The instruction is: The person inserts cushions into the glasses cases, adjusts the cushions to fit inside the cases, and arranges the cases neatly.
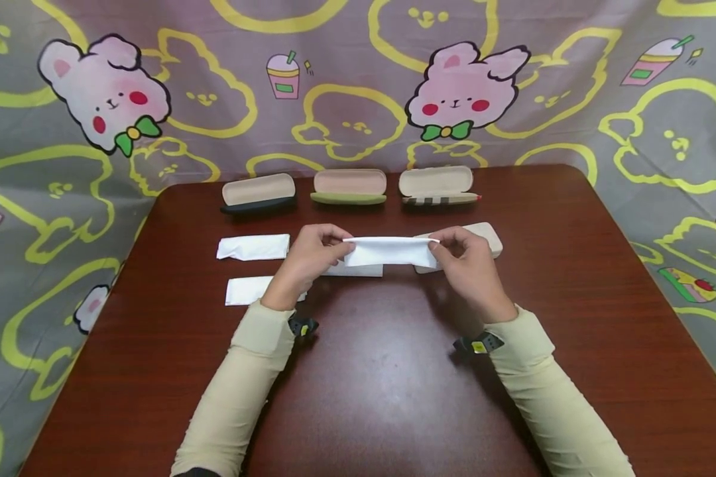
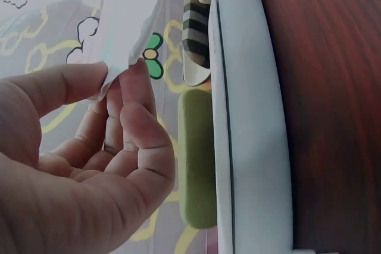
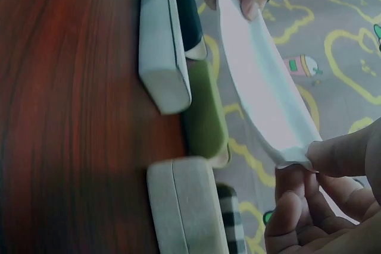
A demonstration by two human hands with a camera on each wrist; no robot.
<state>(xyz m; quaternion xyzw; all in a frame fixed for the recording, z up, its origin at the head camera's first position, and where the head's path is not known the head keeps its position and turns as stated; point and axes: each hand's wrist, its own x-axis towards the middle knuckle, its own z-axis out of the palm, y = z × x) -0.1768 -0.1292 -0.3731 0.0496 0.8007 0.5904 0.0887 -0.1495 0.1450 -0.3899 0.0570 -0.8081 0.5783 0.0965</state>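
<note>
A folded strip of white cloth point(image 1: 392, 252) is stretched level between both hands above the table. My left hand point(image 1: 317, 250) pinches its left end between thumb and fingers; the left wrist view shows the cloth point(image 2: 128, 16) gripped at a corner. At the other end, my right hand point(image 1: 468, 262) pinches the cloth point(image 3: 268, 93) with thumb and forefinger. Below and behind it lie a closed white glasses case point(image 1: 358, 270), partly hidden by the cloth and left hand, and a closed beige glasses case point(image 1: 486, 237), partly hidden by the right hand.
Along the back of the brown table point(image 1: 382, 397) stand three open glasses cases: black point(image 1: 259, 192), green point(image 1: 349, 187) and striped point(image 1: 437, 187). Two folded white cloths, upper point(image 1: 253, 247) and lower point(image 1: 247, 291), lie left of the left hand. A patterned curtain point(image 1: 358, 66) hangs behind.
</note>
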